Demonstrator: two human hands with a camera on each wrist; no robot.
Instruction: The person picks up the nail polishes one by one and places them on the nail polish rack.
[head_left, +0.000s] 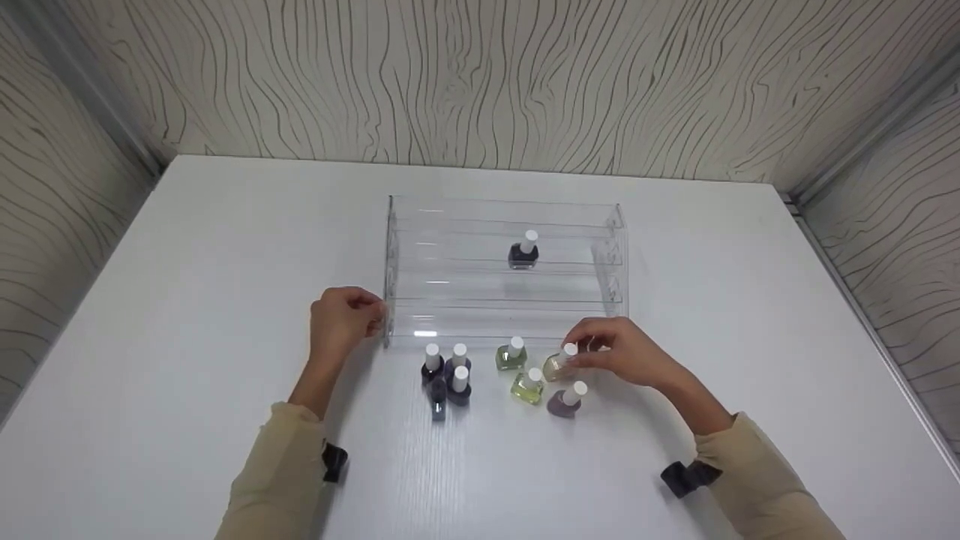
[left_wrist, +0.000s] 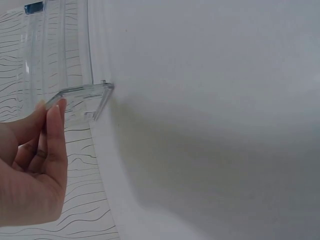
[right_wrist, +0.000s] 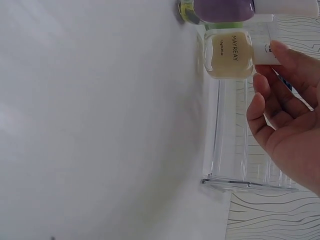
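A clear acrylic nail polish rack with stepped tiers stands on the white table. My left hand pinches its left side panel between thumb and fingers. With thumb and fingertips, my right hand holds the white cap of a beige nail polish bottle in front of the rack's right part. Close around that bottle are a green bottle, a yellow-green bottle and a purple bottle. One dark bottle sits on an upper tier of the rack, right of its middle.
Several dark nail polish bottles are grouped in front of the rack's left part; one of them points toward me. The white table meets walls with a wood-grain line pattern at the back and sides.
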